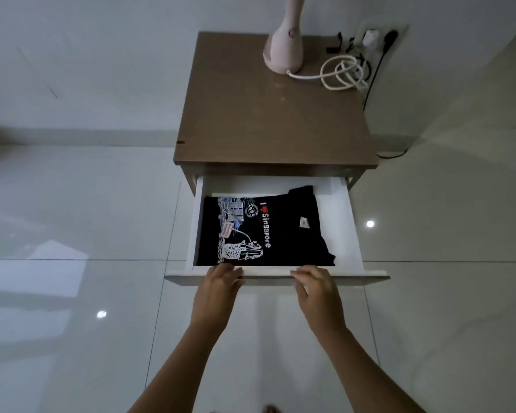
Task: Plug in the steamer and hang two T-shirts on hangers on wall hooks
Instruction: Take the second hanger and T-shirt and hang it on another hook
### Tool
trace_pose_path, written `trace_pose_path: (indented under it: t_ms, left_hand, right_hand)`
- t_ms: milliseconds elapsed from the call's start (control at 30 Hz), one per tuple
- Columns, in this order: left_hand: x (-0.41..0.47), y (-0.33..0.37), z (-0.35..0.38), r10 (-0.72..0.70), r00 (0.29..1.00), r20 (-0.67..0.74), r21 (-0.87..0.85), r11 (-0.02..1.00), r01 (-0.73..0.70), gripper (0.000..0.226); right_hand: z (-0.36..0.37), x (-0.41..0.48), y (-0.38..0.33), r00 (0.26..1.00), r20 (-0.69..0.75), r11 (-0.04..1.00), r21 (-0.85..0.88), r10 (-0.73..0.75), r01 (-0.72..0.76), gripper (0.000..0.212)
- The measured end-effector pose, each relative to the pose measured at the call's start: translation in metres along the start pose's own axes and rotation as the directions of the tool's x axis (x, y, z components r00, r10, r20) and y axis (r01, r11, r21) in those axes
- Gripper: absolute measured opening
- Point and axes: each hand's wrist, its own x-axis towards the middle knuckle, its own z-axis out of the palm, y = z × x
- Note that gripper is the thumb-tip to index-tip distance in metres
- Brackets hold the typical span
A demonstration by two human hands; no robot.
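A folded black T-shirt (280, 231) with a white "I love Singapore" print lies in the pulled-out white drawer (347, 222) of a brown bedside table (268, 114). My left hand (221, 284) and my right hand (316, 289) both rest on the drawer's front edge, fingers curled over it. A pink handheld steamer (283, 46) stands at the table's back right, its white cord (341, 74) coiled beside it. The cord's plug sits in the wall socket plate (379, 37). No hangers or hooks are in view.
A black plug and cable (379, 73) run from the same socket down behind the table to the floor. Glossy white tiles (87, 234) surround the table, which stands against a white wall (87, 55).
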Motion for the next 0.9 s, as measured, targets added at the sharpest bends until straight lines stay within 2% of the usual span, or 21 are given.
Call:
trace_pose_path:
  t_ms: [167,300,367,467,533,733,900]
  left_hand:
    - [0.005,-0.01,0.01,0.026,0.992,-0.125,-0.021,0.999,-0.029,0.012]
    - [0.036,-0.017,0.014,-0.096,0.984,-0.152,-0.14,0.987,0.075,0.019]
    - [0.051,-0.014,0.013,-0.054,0.983,-0.175,-0.106,0.994,0.036,0.019]
    - [0.076,-0.012,0.005,0.105,0.974,-0.201,0.027,0.994,-0.101,0.012]
    - [0.094,-0.014,0.003,0.183,0.962,-0.203,0.103,0.981,-0.165,0.016]
    - [0.16,-0.014,0.001,0.125,0.96,-0.253,0.054,0.992,-0.115,0.025]
    - [0.192,-0.015,-0.002,0.128,0.937,-0.325,0.012,0.991,-0.131,0.02]
  right_hand:
    - [0.006,0.008,0.002,0.997,-0.072,1.0,-0.027,0.006,-0.008,0.016]
    - [0.011,0.036,-0.003,0.989,-0.123,0.997,0.009,0.076,-0.076,0.015]
    - [0.012,0.054,-0.004,0.987,-0.126,0.995,0.011,0.097,-0.097,0.015]
    - [0.014,0.08,-0.001,0.989,-0.129,0.998,-0.012,0.066,-0.068,0.011]
    - [0.014,0.098,0.0,0.989,-0.136,0.998,-0.02,0.054,-0.057,0.01]
    - [0.023,0.167,0.006,0.981,-0.194,1.0,0.026,-0.001,0.006,0.01]
    - [0.029,0.199,0.007,0.967,-0.254,0.996,0.091,0.023,0.0,0.012]
